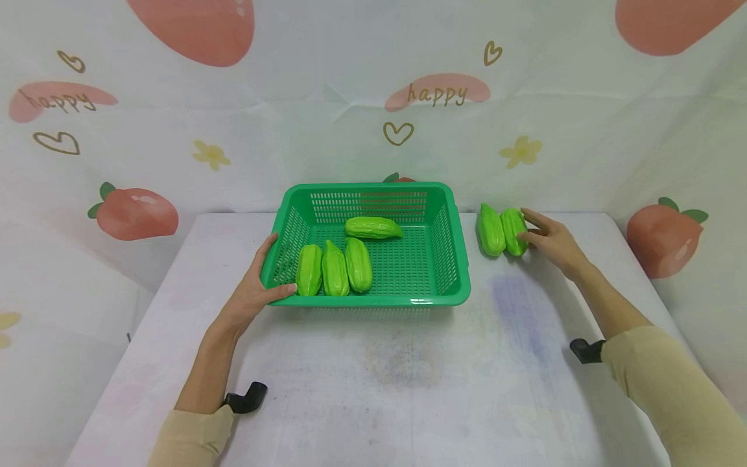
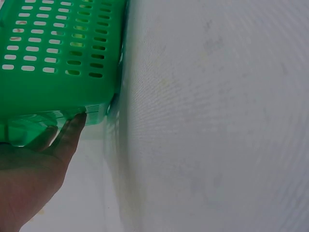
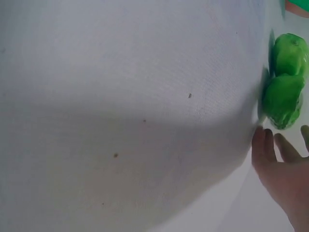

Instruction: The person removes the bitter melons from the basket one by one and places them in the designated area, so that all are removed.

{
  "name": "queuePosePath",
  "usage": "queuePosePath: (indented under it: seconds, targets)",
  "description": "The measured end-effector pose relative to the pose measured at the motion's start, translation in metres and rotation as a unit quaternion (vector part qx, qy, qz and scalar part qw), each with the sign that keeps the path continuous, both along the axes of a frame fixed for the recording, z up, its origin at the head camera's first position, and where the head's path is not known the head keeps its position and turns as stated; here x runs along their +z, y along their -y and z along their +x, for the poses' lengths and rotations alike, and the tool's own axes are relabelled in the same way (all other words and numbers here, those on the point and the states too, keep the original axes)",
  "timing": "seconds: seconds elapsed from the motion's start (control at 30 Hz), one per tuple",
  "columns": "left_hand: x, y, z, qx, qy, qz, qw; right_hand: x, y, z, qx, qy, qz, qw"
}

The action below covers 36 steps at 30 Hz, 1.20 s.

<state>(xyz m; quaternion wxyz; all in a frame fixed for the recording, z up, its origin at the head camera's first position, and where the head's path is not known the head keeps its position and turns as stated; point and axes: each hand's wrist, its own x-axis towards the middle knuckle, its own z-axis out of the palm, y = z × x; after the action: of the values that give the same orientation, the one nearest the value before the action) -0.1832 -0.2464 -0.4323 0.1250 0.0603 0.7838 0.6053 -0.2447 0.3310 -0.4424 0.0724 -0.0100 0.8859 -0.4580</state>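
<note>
A green plastic basket (image 1: 364,301) with slotted walls stands on the table, with several bright green ridged gourds inside. One gourd (image 1: 373,227) lies crosswise toward the back; others, such as the middle gourd (image 1: 335,268), lie side by side at the front left. My left hand (image 1: 252,288) grips the basket's left front corner, thumb over the rim and fingers along the outer wall (image 2: 58,92). Right of the basket, two more gourds lie side by side. My right hand (image 1: 551,241) is at the outer gourd (image 1: 513,231), fingers spread and loosely bent; the inner gourd (image 1: 491,230) lies beyond it.
The white table (image 1: 408,389) has faint stains and reaches back to a hanging cloth (image 1: 327,130) printed with fruit, hearts and flowers. A black wrist mount (image 1: 246,397) sticks out from the left cuff, another mount (image 1: 586,351) from the right cuff.
</note>
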Motion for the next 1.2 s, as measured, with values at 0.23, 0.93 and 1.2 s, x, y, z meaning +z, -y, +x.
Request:
queuePosePath:
  seconds: [0.23, 0.93, 1.2]
  targets:
    - [0.001, 0.000, -0.001, 0.003, 0.000, -0.012, 0.9999, 0.002, 0.001, 0.003, -0.038, -0.027, 0.013, 0.999]
    - [-0.001, 0.001, 0.001, 0.003, 0.006, -0.001, 1.0000, 0.015, 0.027, 0.014, -0.044, -0.143, -0.035, 0.988]
    - [0.000, 0.000, 0.001, 0.002, 0.005, -0.005, 1.0000, 0.020, 0.040, 0.015, -0.019, -0.159, -0.046, 0.986]
